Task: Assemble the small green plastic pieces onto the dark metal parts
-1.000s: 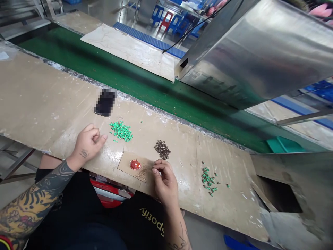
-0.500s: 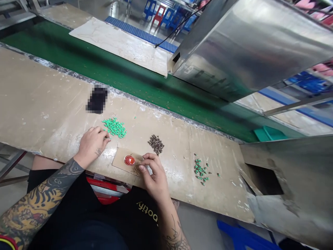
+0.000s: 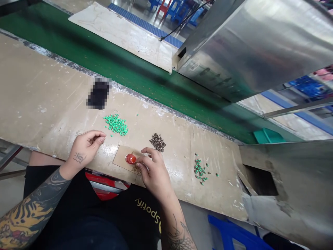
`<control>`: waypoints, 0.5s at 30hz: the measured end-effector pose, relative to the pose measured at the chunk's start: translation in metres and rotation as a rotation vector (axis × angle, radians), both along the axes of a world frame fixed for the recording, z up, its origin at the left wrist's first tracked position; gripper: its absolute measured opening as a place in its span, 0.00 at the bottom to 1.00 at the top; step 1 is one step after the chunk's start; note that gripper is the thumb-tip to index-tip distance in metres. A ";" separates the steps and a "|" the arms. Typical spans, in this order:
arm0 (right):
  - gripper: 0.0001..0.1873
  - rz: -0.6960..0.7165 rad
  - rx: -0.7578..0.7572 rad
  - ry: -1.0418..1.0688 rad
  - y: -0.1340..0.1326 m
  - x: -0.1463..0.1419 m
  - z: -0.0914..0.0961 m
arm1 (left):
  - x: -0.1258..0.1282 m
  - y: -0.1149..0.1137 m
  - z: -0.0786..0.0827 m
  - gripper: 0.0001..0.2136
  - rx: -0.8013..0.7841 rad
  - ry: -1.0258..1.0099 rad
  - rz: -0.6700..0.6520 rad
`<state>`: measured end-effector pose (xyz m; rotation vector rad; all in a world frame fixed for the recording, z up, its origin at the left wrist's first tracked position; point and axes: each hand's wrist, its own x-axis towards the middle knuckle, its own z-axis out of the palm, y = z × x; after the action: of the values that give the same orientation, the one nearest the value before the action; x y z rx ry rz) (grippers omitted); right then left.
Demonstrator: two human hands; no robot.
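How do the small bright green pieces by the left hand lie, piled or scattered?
Piled: the small bright green pieces form one dense heap with few strays.

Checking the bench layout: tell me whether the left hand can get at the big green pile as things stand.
Probably yes. The left hand lies just short of the green pile, fingers curled toward it, with little but bare bench between them; nothing stands in the way.

Pixelated dark object (image 3: 98, 93) unreadable, brown bits (image 3: 157, 142) too small to identify, metal housing (image 3: 260, 45) cut off at right
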<state>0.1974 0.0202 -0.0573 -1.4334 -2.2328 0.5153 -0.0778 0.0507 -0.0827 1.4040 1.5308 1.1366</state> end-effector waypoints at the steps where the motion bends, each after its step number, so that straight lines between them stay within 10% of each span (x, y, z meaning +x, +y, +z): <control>1: 0.09 0.006 0.007 -0.017 0.000 -0.001 0.001 | 0.001 -0.003 0.001 0.10 -0.012 -0.023 0.005; 15: 0.09 0.014 0.008 -0.057 0.001 -0.004 0.005 | 0.012 -0.029 -0.002 0.07 -0.163 -0.322 -0.082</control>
<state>0.1931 0.0216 -0.0518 -1.4468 -2.2882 0.4753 -0.0663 0.0213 -0.0846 1.1045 1.2931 1.1008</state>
